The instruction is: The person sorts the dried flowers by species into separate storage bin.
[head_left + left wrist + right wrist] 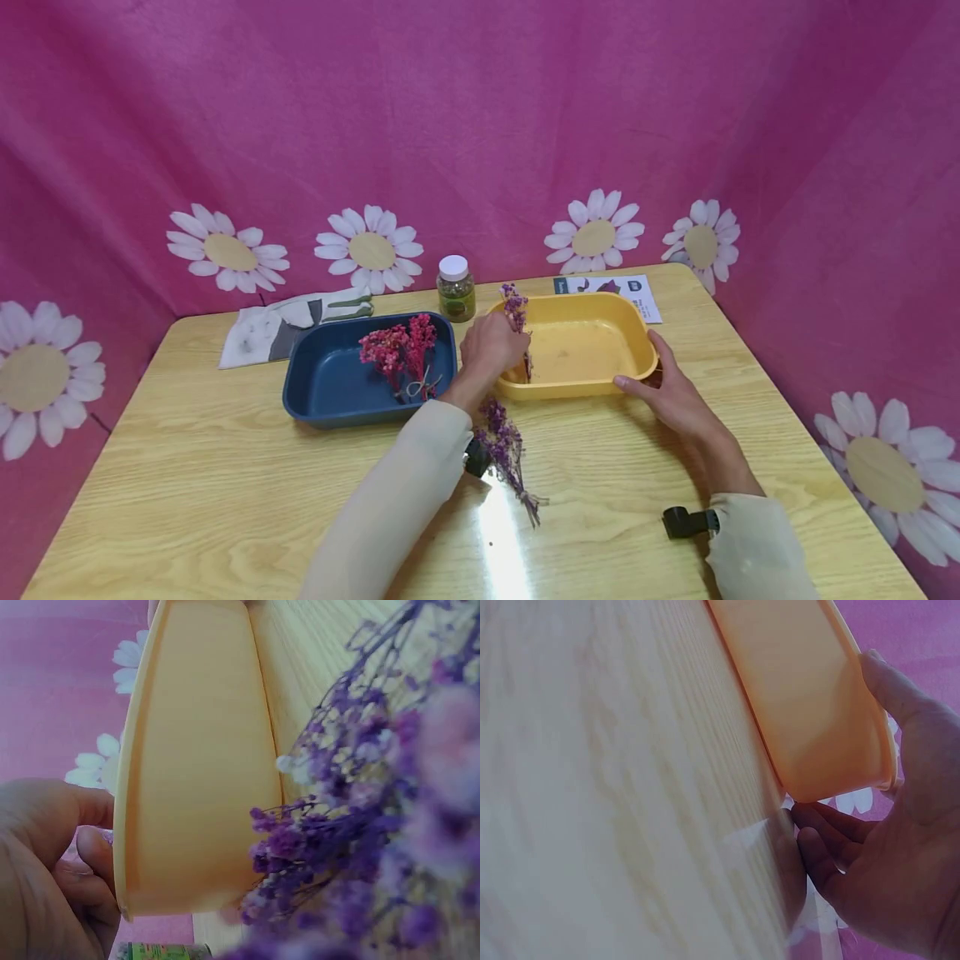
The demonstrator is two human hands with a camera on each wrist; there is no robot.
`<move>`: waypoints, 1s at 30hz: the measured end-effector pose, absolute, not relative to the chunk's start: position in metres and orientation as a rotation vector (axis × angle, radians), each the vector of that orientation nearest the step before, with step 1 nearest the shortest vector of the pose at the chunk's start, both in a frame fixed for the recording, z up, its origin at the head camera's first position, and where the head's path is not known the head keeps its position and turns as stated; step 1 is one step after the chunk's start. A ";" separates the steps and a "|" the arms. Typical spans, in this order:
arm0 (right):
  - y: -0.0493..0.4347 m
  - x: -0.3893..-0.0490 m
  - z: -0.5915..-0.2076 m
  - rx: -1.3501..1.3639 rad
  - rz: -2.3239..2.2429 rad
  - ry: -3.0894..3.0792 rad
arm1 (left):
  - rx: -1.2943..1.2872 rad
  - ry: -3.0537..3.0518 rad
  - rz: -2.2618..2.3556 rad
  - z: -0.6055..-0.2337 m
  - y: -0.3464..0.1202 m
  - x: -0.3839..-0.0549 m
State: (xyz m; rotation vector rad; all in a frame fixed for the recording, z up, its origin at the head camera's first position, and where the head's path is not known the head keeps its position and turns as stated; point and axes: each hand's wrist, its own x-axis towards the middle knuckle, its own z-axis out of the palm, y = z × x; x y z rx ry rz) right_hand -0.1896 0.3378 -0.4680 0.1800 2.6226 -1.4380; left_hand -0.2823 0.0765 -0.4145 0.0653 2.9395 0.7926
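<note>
My left hand (pixel 492 343) grips a small bunch of purple dried flowers (pixel 514 302) at the left end of the yellow tub (pixel 570 388). The blossoms stick up past the fingers, and the stems hang down inside the tub. With thumb on the rim and fingers around the outside, my right hand (pixel 671 392) holds the tub's front right corner. A second purple bunch (pixel 504 443), tied at the stems, lies on the table in front of the tub, beside my left wrist. In the left wrist view, its blossoms (pixel 352 825) loom large and blurred.
Left of the yellow tub is a dark blue tub (pixel 330 414) with pink dried flowers (pixel 386 348) inside. Behind stand a white-lidded jar (pixel 456 292) and a printed card (pixel 637 293). Cloth gloves (pixel 258 335) and green-handled pruners (pixel 348 307) lie at the back left.
</note>
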 end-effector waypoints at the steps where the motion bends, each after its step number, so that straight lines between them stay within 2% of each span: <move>1: 0.337 -0.190 -0.468 0.177 -1.442 2.621 | 0.050 2.943 0.773 -0.414 0.077 -0.283; 11: 0.335 -0.191 -0.468 0.181 -1.451 2.610 | 0.139 2.889 0.460 -0.411 0.081 -0.284; 16: 0.335 -0.191 -0.467 0.189 -1.422 2.614 | 0.173 2.829 0.570 -0.408 0.074 -0.284; 20: 0.336 -0.192 -0.467 0.182 -1.424 2.612 | 0.298 2.828 0.709 -0.406 0.064 -0.278; 25: 0.338 -0.192 -0.468 0.168 -1.434 2.620 | 0.469 2.829 0.944 -0.403 0.054 -0.258; 30: 0.340 -0.191 -0.469 0.174 -1.433 2.619 | 0.504 2.773 1.101 -0.403 0.047 -0.233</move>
